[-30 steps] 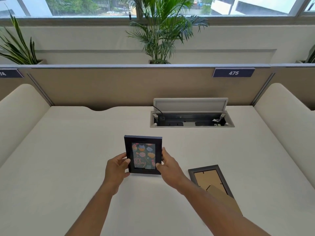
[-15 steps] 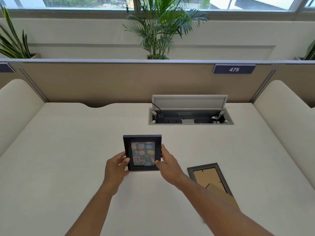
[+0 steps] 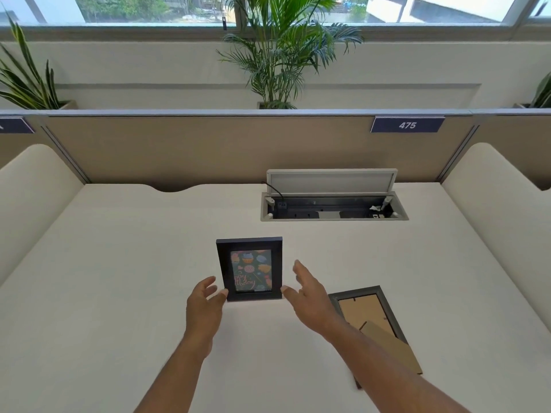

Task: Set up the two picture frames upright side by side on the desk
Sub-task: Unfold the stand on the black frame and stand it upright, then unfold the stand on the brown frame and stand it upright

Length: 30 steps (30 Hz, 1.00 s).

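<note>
A black picture frame [image 3: 251, 269] with a colourful birthday card stands upright on the white desk [image 3: 119, 278], facing me. My left hand [image 3: 204, 302] is open at its lower left corner, thumb tip just touching the edge. My right hand [image 3: 308, 296] is open at its lower right corner, fingers spread, thumb by the frame's edge. A second, grey frame [image 3: 368, 311] lies face down to the right, its brown cardboard stand [image 3: 393, 347] unfolded and partly hidden behind my right forearm.
An open cable box [image 3: 332, 208] with its lid raised is set into the desk behind the frames. A tan partition [image 3: 208, 144] with a "475" label [image 3: 407, 125] closes the back. Padded side panels [image 3: 492, 198] flank the desk.
Both hands have let go of the black frame and opened, drawing slightly outward. The frame now stands by itself, a little farther from me.
</note>
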Motion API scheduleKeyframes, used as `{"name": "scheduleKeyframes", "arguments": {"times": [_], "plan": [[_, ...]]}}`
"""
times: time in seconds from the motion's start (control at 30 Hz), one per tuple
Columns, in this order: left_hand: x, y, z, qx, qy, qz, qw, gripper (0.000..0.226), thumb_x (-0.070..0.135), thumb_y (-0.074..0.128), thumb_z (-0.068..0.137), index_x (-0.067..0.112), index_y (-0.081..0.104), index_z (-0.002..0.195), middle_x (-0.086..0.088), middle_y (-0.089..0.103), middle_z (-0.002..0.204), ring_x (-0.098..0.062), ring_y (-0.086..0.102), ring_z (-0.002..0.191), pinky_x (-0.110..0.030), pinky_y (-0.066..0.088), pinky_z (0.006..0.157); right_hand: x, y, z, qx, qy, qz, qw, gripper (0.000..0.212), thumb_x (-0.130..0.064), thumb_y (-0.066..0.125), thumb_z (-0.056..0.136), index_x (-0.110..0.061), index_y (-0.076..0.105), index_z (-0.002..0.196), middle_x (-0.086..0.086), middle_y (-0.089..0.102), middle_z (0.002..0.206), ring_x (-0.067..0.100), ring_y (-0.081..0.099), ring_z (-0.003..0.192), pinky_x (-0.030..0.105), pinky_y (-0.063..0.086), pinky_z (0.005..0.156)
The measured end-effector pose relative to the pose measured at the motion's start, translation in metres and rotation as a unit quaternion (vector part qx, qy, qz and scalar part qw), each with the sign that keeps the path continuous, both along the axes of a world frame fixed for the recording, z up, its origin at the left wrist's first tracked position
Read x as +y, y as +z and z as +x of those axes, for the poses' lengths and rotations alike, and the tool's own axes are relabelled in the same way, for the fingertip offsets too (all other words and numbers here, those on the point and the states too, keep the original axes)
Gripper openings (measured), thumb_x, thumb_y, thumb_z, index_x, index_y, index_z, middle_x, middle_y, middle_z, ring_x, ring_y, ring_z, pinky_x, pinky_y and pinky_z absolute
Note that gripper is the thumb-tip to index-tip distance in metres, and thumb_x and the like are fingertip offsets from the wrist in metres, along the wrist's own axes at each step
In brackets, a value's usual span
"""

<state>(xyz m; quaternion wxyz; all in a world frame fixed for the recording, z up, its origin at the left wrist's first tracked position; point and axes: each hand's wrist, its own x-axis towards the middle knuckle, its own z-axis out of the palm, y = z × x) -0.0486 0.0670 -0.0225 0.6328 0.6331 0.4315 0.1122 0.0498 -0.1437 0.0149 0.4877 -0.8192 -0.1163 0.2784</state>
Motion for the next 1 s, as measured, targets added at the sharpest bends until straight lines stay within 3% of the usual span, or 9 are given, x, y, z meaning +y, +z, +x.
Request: {"name": "scheduleKeyframes", "arguments": {"times": [0.17,0.27,0.4,0.53,0.77,0.87,1.0], "plan": [[-0.025,-0.003,-0.017,0.015,0.040,-0.074,0.996,0.042,0.015,0.067,0.102,0.016,0.059,0.143,-0.017,0.064,0.137,-0.037,0.064,0.124,-0.056,0.056,0.107,-0.041,-0.002,0.003,-0.097,-0.081,-0.094,0.988,0.072,-0.039,0.062,0.100,-0.018,0.029,0.161,0.003,0.034,0.166,0.022,0.036,0.151,0.040,0.031,0.124],[-0.045,-0.005,-0.023,0.029,0.025,-0.100,0.994,0.037,0.015,0.066,0.102,0.016,0.061,0.139,-0.015,0.067,0.131,-0.033,0.068,0.117,-0.054,0.058,0.102,-0.071,-0.002,0.004,-0.137,-0.104,-0.214,0.962,0.092,-0.062,0.066,0.086,-0.021,0.029,0.159,0.003,0.034,0.166,0.025,0.036,0.151,0.050,0.034,0.120],[-0.070,-0.005,-0.028,0.037,-0.010,-0.117,0.992,0.031,0.016,0.067,0.102,0.016,0.064,0.133,-0.014,0.070,0.125,-0.031,0.070,0.112,-0.050,0.060,0.099,-0.105,-0.011,-0.002,-0.102,-0.078,-0.384,0.914,0.128,-0.086,0.060,0.060,-0.025,0.013,0.162,0.011,0.012,0.171,0.037,0.019,0.155,0.058,0.026,0.118],[-0.091,-0.005,-0.028,0.046,-0.055,-0.120,0.990,0.023,0.017,0.067,0.101,0.018,0.068,0.124,-0.013,0.073,0.122,-0.031,0.071,0.112,-0.045,0.061,0.092,-0.123,-0.026,-0.015,-0.052,-0.073,-0.448,0.890,0.143,-0.093,0.058,0.050,-0.027,0.000,0.163,0.014,-0.012,0.172,0.046,0.002,0.156,0.069,0.020,0.115],[-0.120,-0.003,-0.027,0.067,-0.137,-0.136,0.979,0.016,0.018,0.067,0.100,0.018,0.074,0.115,-0.014,0.076,0.119,-0.033,0.074,0.107,-0.038,0.060,0.080,-0.126,-0.031,-0.027,-0.051,-0.086,-0.455,0.885,0.126,-0.084,0.068,0.045,-0.028,0.023,0.149,0.015,0.009,0.169,0.039,0.025,0.147,0.060,0.041,0.102],[-0.129,-0.001,-0.026,0.070,-0.149,-0.140,0.976,0.015,0.018,0.067,0.100,0.018,0.074,0.113,-0.014,0.077,0.117,-0.028,0.072,0.098,-0.038,0.058,0.079,-0.127,-0.032,-0.026,-0.063,-0.089,-0.451,0.886,0.115,-0.078,0.067,0.048,-0.027,0.027,0.143,0.014,0.023,0.160,0.034,0.034,0.139,0.057,0.043,0.098],[-0.142,0.002,-0.021,0.081,-0.170,-0.142,0.972,0.017,0.020,0.068,0.100,0.018,0.074,0.115,-0.011,0.078,0.116,-0.031,0.074,0.104,-0.040,0.059,0.081,-0.127,-0.031,-0.024,-0.061,-0.101,-0.441,0.890,0.107,-0.073,0.062,0.049,-0.027,0.031,0.140,0.013,0.032,0.150,0.033,0.038,0.130,0.054,0.042,0.096]]}}
